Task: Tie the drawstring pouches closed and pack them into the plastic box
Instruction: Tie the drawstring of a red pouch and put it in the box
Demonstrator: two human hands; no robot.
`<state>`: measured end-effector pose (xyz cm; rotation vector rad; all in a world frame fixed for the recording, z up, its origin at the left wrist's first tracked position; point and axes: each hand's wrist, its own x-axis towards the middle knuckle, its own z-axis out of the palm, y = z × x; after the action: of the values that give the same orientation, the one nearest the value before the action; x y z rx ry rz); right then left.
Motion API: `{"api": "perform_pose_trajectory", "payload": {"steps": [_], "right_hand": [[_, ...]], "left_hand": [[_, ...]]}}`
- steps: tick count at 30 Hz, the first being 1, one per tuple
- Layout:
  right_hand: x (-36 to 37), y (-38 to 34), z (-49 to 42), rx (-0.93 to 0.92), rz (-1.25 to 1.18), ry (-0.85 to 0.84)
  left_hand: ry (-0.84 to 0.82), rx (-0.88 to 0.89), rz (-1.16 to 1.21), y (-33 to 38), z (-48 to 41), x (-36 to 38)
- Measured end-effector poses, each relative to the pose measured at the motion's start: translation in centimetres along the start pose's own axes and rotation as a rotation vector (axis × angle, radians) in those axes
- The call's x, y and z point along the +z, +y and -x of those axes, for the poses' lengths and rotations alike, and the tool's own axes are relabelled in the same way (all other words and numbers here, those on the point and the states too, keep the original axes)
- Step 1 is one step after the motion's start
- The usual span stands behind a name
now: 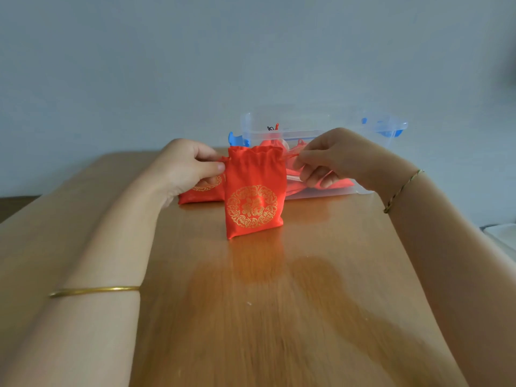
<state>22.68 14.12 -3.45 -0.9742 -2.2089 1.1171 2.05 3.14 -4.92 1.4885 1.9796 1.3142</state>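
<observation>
A red drawstring pouch (254,196) with a gold round emblem hangs upright, its bottom touching the wooden table (279,303). My left hand (187,166) pinches the drawstring at the pouch's top left corner. My right hand (332,157) pinches the drawstring on the top right side, pulled a little away from the pouch. The pouch's mouth is gathered. A second red pouch (201,192) lies flat on the table behind my left hand, partly hidden. The clear plastic box (321,135) with blue latches stands behind, holding red pouches.
The table's far edge runs just behind the box, against a pale wall (251,51). A gold bangle is on my left forearm and a thin cord bracelet on my right wrist. A white cloth (502,233) shows past the table's right edge.
</observation>
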Motion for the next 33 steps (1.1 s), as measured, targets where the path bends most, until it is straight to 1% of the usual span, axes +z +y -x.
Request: {"api": "perform_pose_trajectory", "payload": {"steps": [7, 11, 13, 17, 19, 20, 22, 23, 24, 25, 27, 29, 31, 33], "right_hand": [[-0.2, 0.6, -0.2, 0.027, 0.018, 0.064], [0.0, 0.9, -0.2, 0.033, 0.006, 0.074], [0.1, 1.0, -0.3, 0.048, -0.04, 0.08], [0.2, 1.1, -0.2, 0.112, -0.189, 0.081], [0.1, 1.4, -0.4, 0.147, -0.223, 0.141], [-0.2, 1.6, -0.7, 0.139, -0.143, 0.234], [-1.3, 1.9, -1.1, 0.093, 0.164, 0.454], [-1.8, 1.7, -1.1, 0.075, 0.281, 0.52], [-2.1, 1.2, -0.9, 0.054, 0.328, 0.537], [-2.1, 0.6, -0.7, 0.021, 0.317, 0.519], [-1.8, -0.6, -0.4, -0.074, 0.235, 0.479], [-1.1, -1.6, -0.1, -0.158, 0.135, 0.473], [-0.4, -2.6, 0.1, -0.206, 0.021, 0.436], [0.3, -3.4, 0.5, -0.24, -0.059, 0.369]], "left_hand": [[0.061, -0.036, 0.036, -0.5, 0.0, -1.1], [0.088, -0.075, 0.084, -0.6, 0.0, -1.4], [0.114, -0.099, 0.1, -0.8, 0.0, -1.5], [0.225, -0.128, 0.115, -1.1, -0.1, -1.6], [0.284, -0.145, 0.135, -1.0, 0.0, -1.7], [0.322, -0.16, 0.158, -0.9, 0.1, -1.8], [0.398, -0.191, 0.236, -0.6, 0.1, -1.8], [0.427, -0.209, 0.277, -0.3, 0.1, -1.7], [0.451, -0.224, 0.319, -0.1, 0.0, -1.7], [0.461, -0.234, 0.377, 0.3, -0.1, -1.7], [0.401, -0.225, 0.567, 1.1, -0.1, -1.7], [0.247, -0.177, 0.725, 2.1, 0.1, -1.4], [0.085, -0.107, 0.768, 3.3, 0.5, -0.7], [-0.04, -0.042, 0.759, 4.4, 1.1, 0.3]]}}
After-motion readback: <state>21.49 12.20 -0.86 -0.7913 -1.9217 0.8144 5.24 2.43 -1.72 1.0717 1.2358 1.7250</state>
